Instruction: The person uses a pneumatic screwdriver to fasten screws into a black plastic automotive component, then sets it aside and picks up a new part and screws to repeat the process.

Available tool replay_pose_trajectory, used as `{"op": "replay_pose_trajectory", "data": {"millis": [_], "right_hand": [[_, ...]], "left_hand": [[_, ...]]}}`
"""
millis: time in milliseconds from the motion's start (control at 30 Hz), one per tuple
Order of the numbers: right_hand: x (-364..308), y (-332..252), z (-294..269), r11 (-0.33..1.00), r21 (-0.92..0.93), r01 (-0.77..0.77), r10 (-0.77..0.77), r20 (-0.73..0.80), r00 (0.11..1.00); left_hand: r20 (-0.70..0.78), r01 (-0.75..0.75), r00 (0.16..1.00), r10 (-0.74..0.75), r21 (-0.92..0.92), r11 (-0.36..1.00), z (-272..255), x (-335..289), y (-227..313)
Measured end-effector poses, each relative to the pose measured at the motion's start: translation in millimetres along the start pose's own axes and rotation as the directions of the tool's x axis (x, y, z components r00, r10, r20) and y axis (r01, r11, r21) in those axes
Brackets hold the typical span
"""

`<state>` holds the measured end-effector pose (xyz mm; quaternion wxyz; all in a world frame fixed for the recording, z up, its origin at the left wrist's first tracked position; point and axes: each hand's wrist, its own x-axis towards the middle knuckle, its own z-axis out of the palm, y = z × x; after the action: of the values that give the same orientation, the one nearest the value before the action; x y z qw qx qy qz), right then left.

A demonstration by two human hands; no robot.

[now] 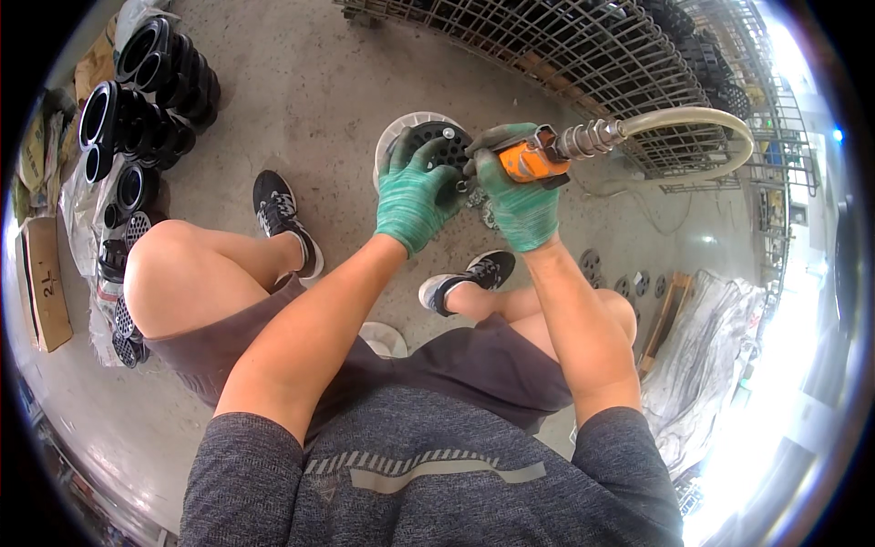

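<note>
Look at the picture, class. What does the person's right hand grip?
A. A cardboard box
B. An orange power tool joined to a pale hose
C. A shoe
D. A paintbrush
B: the gloved right hand wraps around an orange tool whose metal fitting runs into a pale hose.

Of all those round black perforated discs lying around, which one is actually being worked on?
The perforated disc gripped in the gloved left hand, with the orange air tool in the right hand beside it. The other small discs lie untouched on the floor.

Single head view — fisheye, looking steeply down, close.
</note>
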<state>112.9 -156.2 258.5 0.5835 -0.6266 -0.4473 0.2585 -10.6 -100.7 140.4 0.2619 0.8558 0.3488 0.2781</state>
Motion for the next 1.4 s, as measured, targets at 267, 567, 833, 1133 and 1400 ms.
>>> {"op": "replay_pose_trajectory", "data": {"millis": [267, 567, 833, 1133, 1400], "right_hand": [[-0.8, -0.7, 0.5, 1.000, 0.020, -0.024, 0.024, 0.003, 1.000], [2.4, -6.5, -2.8, 0.993, 0.059, -0.104, 0.098, 0.108, 0.989], [11.7, -9.7, -8.7, 0.954, 0.260, -0.147, 0.117, 0.129, 0.985], [1.5, -5.8, -0.4, 0.996, 0.075, -0.038, 0.037, 0.022, 0.999], [3.0, -10.7, -0.2, 0.995, 0.041, -0.089, 0.086, 0.057, 0.995]], "left_hand": [[0.010, 0.010, 1.000, -0.010, -0.017, 1.000, -1.6, 0.3, 1.0], [0.002, -0.007, 1.000, 0.007, -0.036, 0.999, -4.1, 0.7, 0.2], [-0.001, -0.022, 1.000, 0.022, -0.061, 0.998, -3.2, 2.6, 0.1], [0.015, -0.013, 1.000, 0.014, -0.038, 0.999, -3.4, 1.7, 0.5], [0.006, -0.014, 1.000, 0.014, -0.033, 0.999, -2.8, -0.2, 0.8]]}}
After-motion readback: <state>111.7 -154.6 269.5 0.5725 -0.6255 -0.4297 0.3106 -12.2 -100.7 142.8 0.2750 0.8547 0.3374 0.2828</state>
